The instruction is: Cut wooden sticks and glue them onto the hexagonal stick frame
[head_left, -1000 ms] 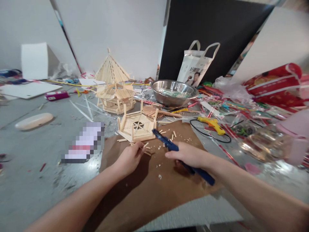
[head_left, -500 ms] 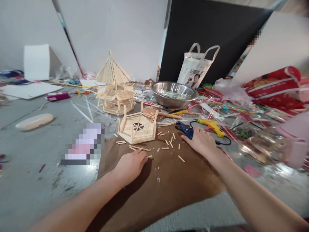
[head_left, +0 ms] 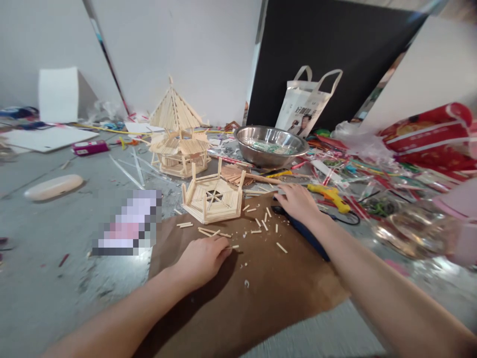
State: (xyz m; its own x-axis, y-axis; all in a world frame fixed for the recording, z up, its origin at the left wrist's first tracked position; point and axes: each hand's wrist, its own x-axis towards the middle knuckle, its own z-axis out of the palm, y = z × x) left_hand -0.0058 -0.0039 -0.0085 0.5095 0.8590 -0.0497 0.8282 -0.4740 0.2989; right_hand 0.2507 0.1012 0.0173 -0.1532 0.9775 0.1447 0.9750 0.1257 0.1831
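Observation:
My left hand [head_left: 206, 256] is closed low over the brown sheet [head_left: 276, 288], pinching a short wooden stick [head_left: 234, 247] whose end pokes out past the fingertips. My right hand [head_left: 300, 203] has its fingers stretched out above a blue-handled tool like pliers [head_left: 307, 237], which lies on the sheet's right side. That hand's fingertips are near the loose sticks behind the sheet. Between the hands and farther back sits a hexagonal wooden stick frame [head_left: 212, 211] with upright posts at its corners. Several cut stick pieces [head_left: 264, 224] are scattered in front of it.
A stick pavilion with a pointed roof [head_left: 177, 112] stands behind. A metal bowl [head_left: 270, 158], a white bag [head_left: 301, 112] and a yellow glue gun [head_left: 330, 196] are at the right. A blurred-out phone-like object [head_left: 128, 221] and a white oval case [head_left: 54, 187] lie left.
My right hand has let go of the blue-handled tool, which now lies on the sheet, and has moved slightly away from me. My left hand keeps its stick, almost unmoved.

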